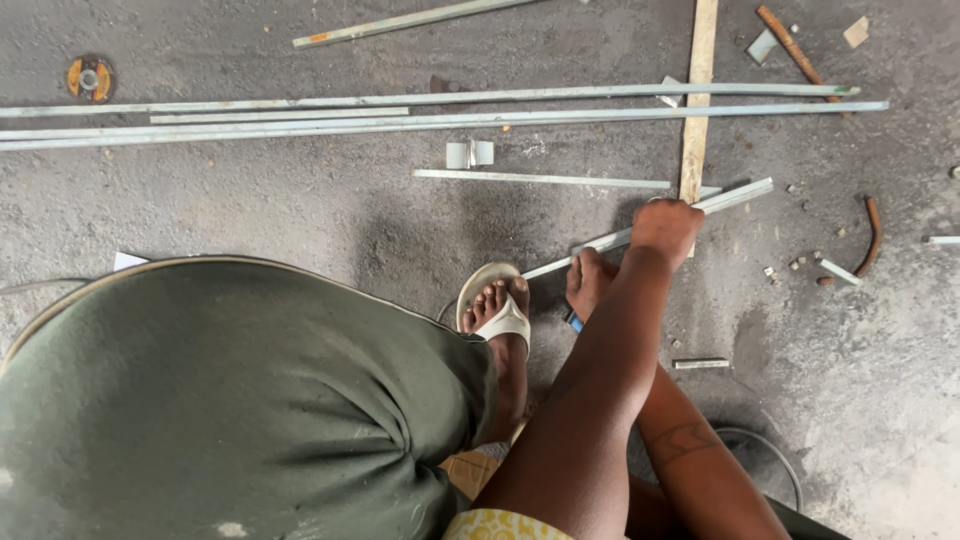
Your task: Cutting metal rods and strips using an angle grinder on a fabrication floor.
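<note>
right hand (pixel 665 225) fingers wrapped round thin grey metal bar (pixel 735 195) | rough concrete floor (pixel 300 210) | left hand unseen

Pale grey metal bar (pixel 650 228), white sandal (pixel 497 305), olive-green shirt (pixel 230 400).

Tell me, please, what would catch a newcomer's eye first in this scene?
Most striking is the hand at centre right, closed around a short grey metal bar lying slantwise on the concrete floor, with a bare foot pressed on the bar's lower end. Beyond it, long metal strips run across the top, crossed by a wooden slat.
</note>
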